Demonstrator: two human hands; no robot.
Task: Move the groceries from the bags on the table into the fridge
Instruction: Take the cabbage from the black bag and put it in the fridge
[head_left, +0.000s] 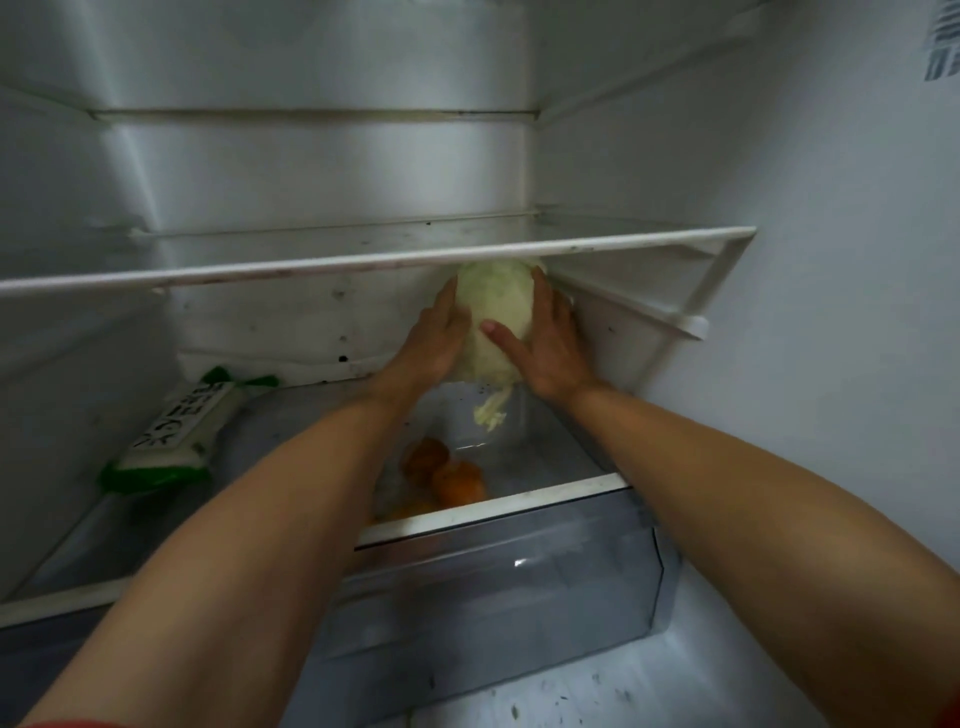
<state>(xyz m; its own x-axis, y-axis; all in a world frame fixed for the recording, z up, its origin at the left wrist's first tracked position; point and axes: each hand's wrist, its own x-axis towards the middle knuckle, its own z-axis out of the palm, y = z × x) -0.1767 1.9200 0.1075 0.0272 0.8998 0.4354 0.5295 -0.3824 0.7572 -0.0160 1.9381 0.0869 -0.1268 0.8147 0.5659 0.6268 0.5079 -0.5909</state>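
Both my arms reach deep into the open fridge. A pale green cabbage (496, 306) stands at the back of the lower glass shelf (545, 493), just under the upper shelf (363, 260). My left hand (434, 345) presses its left side and my right hand (545, 345) wraps its right side, thumb across the front. The cabbage's top is hidden behind the upper shelf's front edge.
A white and green packet (174, 434) lies on the left of the lower shelf. Several orange fruits (449, 470) show through the glass in the drawer (493, 587) below. The fridge's white right wall (805, 260) is close by.
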